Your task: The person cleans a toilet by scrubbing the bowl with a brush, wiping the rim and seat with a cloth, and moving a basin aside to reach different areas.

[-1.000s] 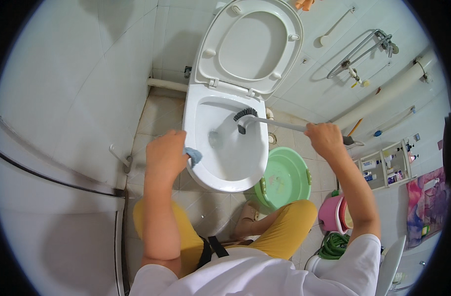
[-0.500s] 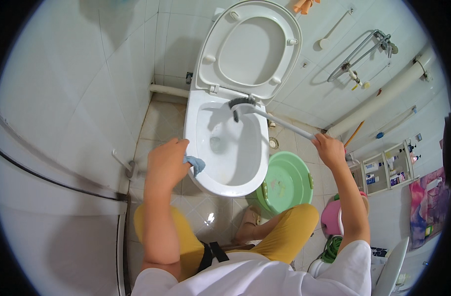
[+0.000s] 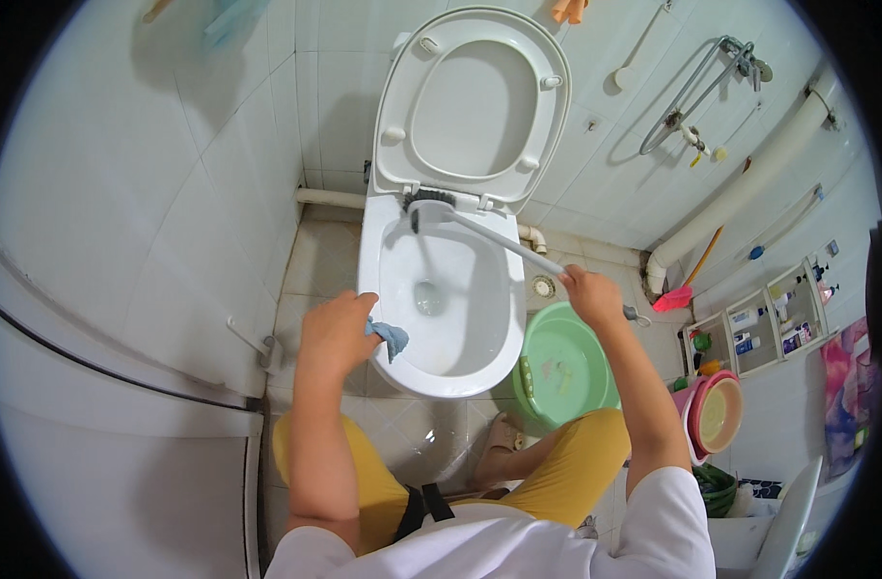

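In front of me stands a white toilet with its lid and seat raised. My right hand is closed round the grey handle of a toilet brush. The brush's dark bristles are at the back left of the bowl rim, just below the seat hinges. My left hand grips a blue cloth at the bowl's left front rim. Part of the cloth sticks out past my fingers over the rim. A little water shows at the bottom of the bowl.
A green basin sits on the floor right of the toilet, by my foot. Farther right are a white shelf rack with bottles, stacked pink and red basins, a pink dustpan and a drainpipe. A tiled wall rises close on the left.
The brush head has moved left along the back of the bowl, and my right hand has shifted left with it. My left hand stays near the rim with the cloth. The view has shifted slightly.
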Action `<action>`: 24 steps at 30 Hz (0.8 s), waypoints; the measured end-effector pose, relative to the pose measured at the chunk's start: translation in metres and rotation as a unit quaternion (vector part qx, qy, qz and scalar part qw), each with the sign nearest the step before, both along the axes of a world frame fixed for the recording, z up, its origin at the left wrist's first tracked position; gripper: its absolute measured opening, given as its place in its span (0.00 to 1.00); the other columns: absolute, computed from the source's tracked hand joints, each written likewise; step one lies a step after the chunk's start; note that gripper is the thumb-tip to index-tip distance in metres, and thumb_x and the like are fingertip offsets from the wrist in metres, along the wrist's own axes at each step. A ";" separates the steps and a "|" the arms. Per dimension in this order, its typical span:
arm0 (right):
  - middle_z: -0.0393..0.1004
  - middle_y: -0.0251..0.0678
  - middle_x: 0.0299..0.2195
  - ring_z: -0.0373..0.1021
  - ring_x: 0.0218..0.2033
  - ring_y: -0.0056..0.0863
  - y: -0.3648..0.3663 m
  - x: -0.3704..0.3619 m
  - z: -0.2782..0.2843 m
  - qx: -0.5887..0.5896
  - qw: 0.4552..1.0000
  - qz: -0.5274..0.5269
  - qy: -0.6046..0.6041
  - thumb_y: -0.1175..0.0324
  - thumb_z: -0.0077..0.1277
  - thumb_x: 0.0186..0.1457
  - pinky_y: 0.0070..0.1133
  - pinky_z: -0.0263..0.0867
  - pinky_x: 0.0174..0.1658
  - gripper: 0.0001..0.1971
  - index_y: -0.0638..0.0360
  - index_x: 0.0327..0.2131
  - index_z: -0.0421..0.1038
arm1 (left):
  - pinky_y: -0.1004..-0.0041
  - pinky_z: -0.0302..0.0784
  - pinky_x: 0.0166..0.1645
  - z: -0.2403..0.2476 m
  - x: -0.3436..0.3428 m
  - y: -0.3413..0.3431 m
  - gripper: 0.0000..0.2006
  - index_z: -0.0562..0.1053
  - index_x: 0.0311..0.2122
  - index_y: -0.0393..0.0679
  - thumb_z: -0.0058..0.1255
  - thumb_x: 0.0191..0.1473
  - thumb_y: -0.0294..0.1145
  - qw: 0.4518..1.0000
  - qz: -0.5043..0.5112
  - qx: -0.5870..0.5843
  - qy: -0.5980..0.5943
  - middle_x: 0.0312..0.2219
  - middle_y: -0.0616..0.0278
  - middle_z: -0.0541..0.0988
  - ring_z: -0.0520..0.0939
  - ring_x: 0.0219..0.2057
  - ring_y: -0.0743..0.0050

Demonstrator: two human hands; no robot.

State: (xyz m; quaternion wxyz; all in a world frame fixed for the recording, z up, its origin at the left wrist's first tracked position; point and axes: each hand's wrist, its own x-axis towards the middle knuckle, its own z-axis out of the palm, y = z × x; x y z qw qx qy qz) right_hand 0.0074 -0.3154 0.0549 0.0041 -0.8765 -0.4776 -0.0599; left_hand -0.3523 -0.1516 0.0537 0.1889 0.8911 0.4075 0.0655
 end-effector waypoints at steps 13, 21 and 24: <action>0.75 0.45 0.25 0.71 0.29 0.46 -0.040 0.033 -0.027 0.023 0.998 -0.051 0.012 0.51 0.41 0.59 0.40 0.65 0.32 0.16 0.48 0.39 0.72 | 0.62 0.74 0.38 -0.001 -0.001 0.001 0.17 0.73 0.39 0.45 0.60 0.40 0.32 1.000 0.003 0.023 -0.016 0.33 0.57 0.76 0.79 0.34 0.54; 0.74 0.42 0.24 0.71 0.28 0.46 -0.015 0.024 -0.025 0.021 0.999 -0.031 -0.003 0.52 0.41 0.58 0.40 0.64 0.31 0.14 0.51 0.33 0.69 | 0.63 0.73 0.38 -0.002 0.014 -0.003 0.21 0.73 0.44 0.46 0.59 0.40 0.34 0.999 -0.024 -0.007 -0.026 0.34 0.57 0.76 0.78 0.35 0.56; 0.74 0.42 0.23 0.71 0.27 0.46 -0.058 0.046 -0.030 0.025 0.997 -0.051 -0.058 0.52 0.42 0.58 0.40 0.63 0.29 0.14 0.52 0.31 0.68 | 0.63 0.72 0.39 0.001 0.005 0.001 0.23 0.72 0.46 0.47 0.59 0.41 0.35 1.000 -0.001 -0.010 -0.011 0.33 0.58 0.75 0.78 0.36 0.56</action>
